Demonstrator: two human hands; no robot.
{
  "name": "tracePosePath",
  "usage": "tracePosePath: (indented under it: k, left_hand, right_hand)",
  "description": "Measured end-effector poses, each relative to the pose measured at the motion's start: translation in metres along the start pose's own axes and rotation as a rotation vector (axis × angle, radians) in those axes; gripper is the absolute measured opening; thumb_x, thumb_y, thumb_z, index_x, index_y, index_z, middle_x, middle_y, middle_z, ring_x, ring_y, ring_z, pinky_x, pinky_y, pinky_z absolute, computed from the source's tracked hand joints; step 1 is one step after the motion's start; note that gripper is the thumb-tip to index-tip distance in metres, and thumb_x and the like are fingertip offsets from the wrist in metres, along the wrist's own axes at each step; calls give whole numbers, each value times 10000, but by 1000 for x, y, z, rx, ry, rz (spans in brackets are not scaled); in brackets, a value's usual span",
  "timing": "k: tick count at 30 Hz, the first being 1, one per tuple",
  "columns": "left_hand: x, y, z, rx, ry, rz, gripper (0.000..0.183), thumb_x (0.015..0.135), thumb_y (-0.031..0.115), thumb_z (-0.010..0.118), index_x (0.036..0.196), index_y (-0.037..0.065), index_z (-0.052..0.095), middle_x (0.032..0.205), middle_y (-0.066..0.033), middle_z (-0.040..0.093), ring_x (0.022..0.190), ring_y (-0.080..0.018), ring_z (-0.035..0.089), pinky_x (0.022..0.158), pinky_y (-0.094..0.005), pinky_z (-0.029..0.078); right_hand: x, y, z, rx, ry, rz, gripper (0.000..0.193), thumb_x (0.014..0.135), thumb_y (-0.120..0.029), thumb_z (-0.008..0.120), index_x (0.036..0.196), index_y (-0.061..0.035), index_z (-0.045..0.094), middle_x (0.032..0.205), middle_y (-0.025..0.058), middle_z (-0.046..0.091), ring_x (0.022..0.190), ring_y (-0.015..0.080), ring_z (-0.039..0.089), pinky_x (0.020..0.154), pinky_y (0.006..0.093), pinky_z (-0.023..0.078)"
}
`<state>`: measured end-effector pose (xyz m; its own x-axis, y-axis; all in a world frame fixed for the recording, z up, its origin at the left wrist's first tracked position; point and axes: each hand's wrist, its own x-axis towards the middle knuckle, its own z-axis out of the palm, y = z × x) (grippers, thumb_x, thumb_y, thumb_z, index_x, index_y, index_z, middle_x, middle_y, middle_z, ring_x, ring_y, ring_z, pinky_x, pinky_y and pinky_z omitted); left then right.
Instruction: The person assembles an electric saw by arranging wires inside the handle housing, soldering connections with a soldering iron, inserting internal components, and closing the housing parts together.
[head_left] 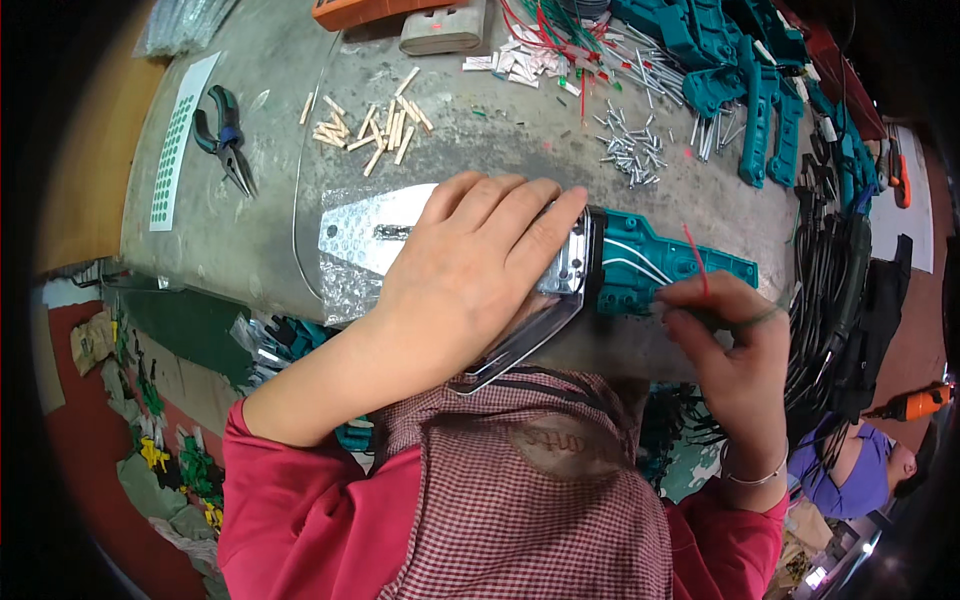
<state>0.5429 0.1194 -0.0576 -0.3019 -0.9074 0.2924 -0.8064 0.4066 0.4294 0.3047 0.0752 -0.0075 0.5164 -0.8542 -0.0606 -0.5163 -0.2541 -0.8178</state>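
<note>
My left hand [470,270] lies flat on top of a metal appliance part [560,290], a shiny chrome plate wrapped partly in bubble wrap [365,245], pressing it onto the grey bench. A teal plastic handle shell [665,270] sticks out of the plate to the right, with white wires running through it. My right hand [735,345] pinches thin red and green wires [697,265] at the near edge of that shell.
Wooden pegs [375,125] and small metal pins [630,150] lie scattered on the bench. Pliers [225,135] rest at the left beside a sheet of green dot stickers [175,140]. More teal shells [740,70] pile at the back right. Black cables [825,290] hang at the right. Another person [860,470] sits at lower right.
</note>
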Motion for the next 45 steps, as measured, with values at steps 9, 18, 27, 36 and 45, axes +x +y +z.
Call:
tracePosePath:
  k: [9, 18, 27, 36, 45]
  left_hand:
    - [-6, 2, 5, -2, 28, 0, 857, 600, 151, 788, 1387, 33, 469, 1265, -123, 549, 1152, -312, 534, 996, -464, 412]
    - [-3, 1, 6, 54, 23, -13, 652, 747, 145, 659, 1370, 32, 500, 1258, -126, 559, 1155, -299, 540, 1006, -466, 413]
    - [-3, 0, 7, 62, 12, -22, 613, 762, 120, 621, 1358, 18, 522, 1259, -121, 569, 1150, -290, 543, 1019, -461, 403]
    - [-3, 1, 9, 139, 21, 11, 600, 776, 138, 611, 1359, 25, 528, 1258, -114, 573, 1140, -281, 554, 1016, -456, 404]
    - [-1, -2, 8, 75, 40, 17, 647, 739, 143, 641, 1359, 12, 506, 1258, -120, 568, 1139, -291, 551, 1002, -458, 411]
  right_hand:
    - [12, 2, 13, -279, -48, -262, 180, 741, 64, 711, 900, -1, 659, 799, 112, 598, 702, 277, 615, 599, 345, 485]
    - [19, -7, 12, -392, -116, -337, 211, 714, 37, 725, 913, -3, 664, 835, 117, 602, 720, 303, 623, 616, 388, 507]
    - [22, -10, 12, -403, -219, -351, 189, 712, 57, 721, 875, 6, 640, 818, 128, 593, 673, 308, 610, 569, 365, 479]
    - [38, -10, 9, -283, -326, -204, 181, 727, 36, 687, 902, 16, 641, 823, 157, 589, 736, 361, 598, 638, 391, 469]
    - [10, 4, -49, 477, 457, -43, 66, 874, -52, 600, 907, 5, 602, 872, 94, 571, 626, 73, 506, 556, 172, 429]
